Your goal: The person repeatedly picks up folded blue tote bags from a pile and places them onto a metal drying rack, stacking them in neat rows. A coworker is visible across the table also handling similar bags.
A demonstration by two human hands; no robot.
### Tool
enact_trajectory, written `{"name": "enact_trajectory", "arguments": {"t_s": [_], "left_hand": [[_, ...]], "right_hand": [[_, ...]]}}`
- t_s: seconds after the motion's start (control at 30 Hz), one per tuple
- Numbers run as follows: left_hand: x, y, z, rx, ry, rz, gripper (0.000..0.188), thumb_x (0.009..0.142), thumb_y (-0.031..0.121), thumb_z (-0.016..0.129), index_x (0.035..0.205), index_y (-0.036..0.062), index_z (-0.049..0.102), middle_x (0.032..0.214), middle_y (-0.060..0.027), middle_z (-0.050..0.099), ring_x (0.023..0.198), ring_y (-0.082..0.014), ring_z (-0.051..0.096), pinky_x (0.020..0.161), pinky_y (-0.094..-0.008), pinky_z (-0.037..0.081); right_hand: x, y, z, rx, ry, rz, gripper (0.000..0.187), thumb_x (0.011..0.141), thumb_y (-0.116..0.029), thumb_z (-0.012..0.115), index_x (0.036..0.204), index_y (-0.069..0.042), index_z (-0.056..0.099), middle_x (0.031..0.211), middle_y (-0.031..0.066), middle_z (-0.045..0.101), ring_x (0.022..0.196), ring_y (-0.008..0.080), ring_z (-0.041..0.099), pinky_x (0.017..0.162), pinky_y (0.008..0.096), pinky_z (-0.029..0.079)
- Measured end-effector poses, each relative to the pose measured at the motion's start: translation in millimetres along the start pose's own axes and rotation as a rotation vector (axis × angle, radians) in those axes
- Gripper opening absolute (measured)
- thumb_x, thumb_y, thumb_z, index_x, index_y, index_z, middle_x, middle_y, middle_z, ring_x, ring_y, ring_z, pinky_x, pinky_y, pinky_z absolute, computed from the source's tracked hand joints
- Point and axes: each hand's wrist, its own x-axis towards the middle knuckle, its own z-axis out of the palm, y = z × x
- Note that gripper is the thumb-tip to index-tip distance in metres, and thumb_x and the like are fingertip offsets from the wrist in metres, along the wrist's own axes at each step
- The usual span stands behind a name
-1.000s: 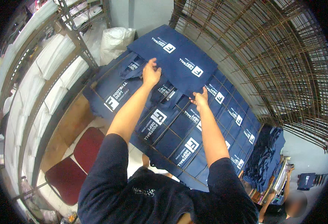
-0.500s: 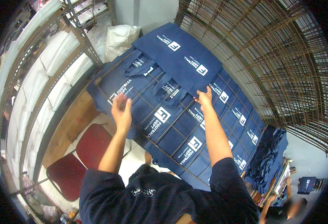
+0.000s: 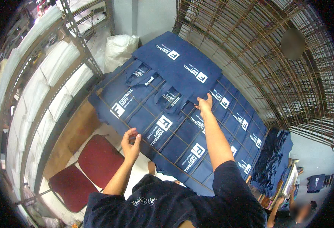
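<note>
My left hand [image 3: 130, 146] is open and empty, thumb and fingers apart, just off the near left edge of a wire drying rack [image 3: 175, 127]. Navy fabric pieces [image 3: 131, 102] with white prints lie spread beneath and between its wires. Across the far part rests a large navy fabric panel [image 3: 186, 62] with two white prints. My right hand [image 3: 205, 104] is at that panel's near right corner, its fingers apart. Whether a fingertip touches the cloth is hard to make out. Two cut-out pieces with openings [image 3: 170, 99] show beside the panel's near edge.
Raised wire racks [image 3: 258, 57] lean along the right. White stacks [image 3: 66, 85] fill metal shelving at left. Two dark red chair cushions [image 3: 100, 159] are below my left arm. A white sack [image 3: 119, 53] stands behind. Dark cloth [image 3: 275, 163] hangs at right, near another person [image 3: 284, 216].
My left hand has drawn back toward me, from over a printed piece to the rack's near edge. My right hand stays by the panel's corner. The whole view has shifted slightly.
</note>
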Motion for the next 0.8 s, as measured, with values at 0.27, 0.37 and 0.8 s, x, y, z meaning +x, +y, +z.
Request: {"name": "enact_trajectory", "arguments": {"t_s": [0.27, 0.37, 0.8], "left_hand": [[-10.3, 12.5, 3.7, 0.019, -0.047, 0.062, 0.029, 0.079, 0.005, 0.062, 0.107, 0.0028, 0.056, 0.098, -0.0090, 0.059, 0.088, -0.0160, 0.058, 0.071, -0.0277, 0.047], [-16.7, 21.8, 10.9, -0.009, -0.071, 0.089, 0.029, 0.079, 0.005, 0.061, 0.108, 0.0020, 0.056, 0.098, -0.0091, 0.059, 0.088, -0.0162, 0.058, 0.072, -0.0275, 0.047], [-122.4, 65.7, 105.3, -0.132, -0.431, 0.289, 0.030, 0.080, 0.004, 0.061, 0.108, 0.0015, 0.055, 0.092, -0.0058, 0.058, 0.082, -0.0134, 0.056, 0.069, -0.0262, 0.045]], "right_hand": [[-11.9, 3.7, -16.5, -0.504, 0.258, -0.266, 0.075, 0.075, -0.020, 0.068, 0.136, -0.009, 0.027, 0.101, 0.0160, 0.061, 0.072, 0.0198, 0.063, 0.061, 0.0321, 0.051], [-27.8, 12.1, -52.9, -0.247, 0.124, -0.251, 0.071, 0.075, -0.025, 0.070, 0.133, -0.006, 0.033, 0.081, 0.0093, 0.062, 0.063, 0.0156, 0.061, 0.062, 0.0298, 0.049], [-190.8, 144.9, -408.8, 0.382, 0.697, -0.350, 0.037, 0.083, -0.010, 0.061, 0.118, -0.008, 0.049, 0.073, 0.0022, 0.056, 0.058, 0.0071, 0.052, 0.047, 0.0191, 0.040]]}}
